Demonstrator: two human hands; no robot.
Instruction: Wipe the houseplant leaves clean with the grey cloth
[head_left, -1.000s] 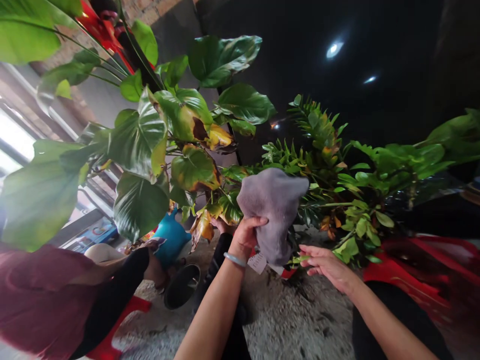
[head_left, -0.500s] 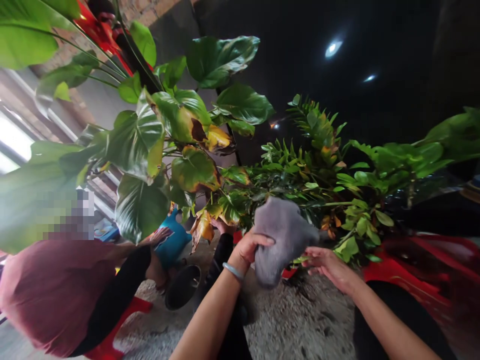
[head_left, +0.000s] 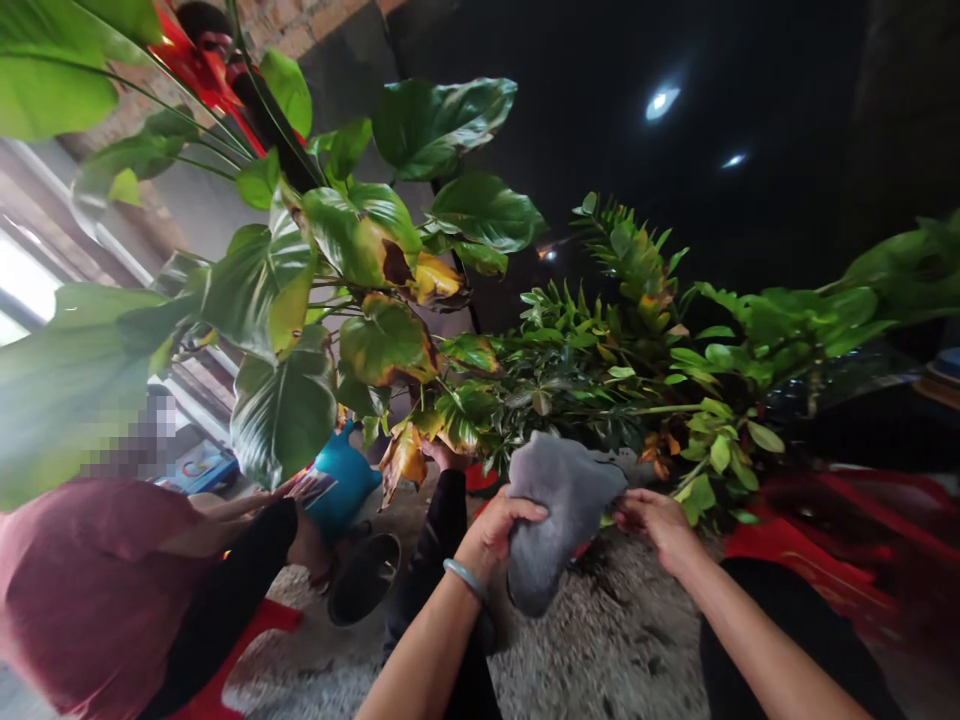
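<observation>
Broad, glossy leaves of a large-leaved plant (head_left: pixel 285 300), some yellowed and browning, fill the left of the view, with a finer-leaved plant (head_left: pixel 622 330) spreading to the right. A person in a maroon top (head_left: pixel 97 580) sits at lower left beside a blue watering can (head_left: pixel 337 480). Below the foliage, the grey cloth (head_left: pixel 559 510) has dropped from leaf height a second ago, the wiping stroke apparently finished. The left hand (head_left: pixel 499 525) pinches it closed; the right hand (head_left: pixel 660 520) now touches its far edge, fingers curled.
</observation>
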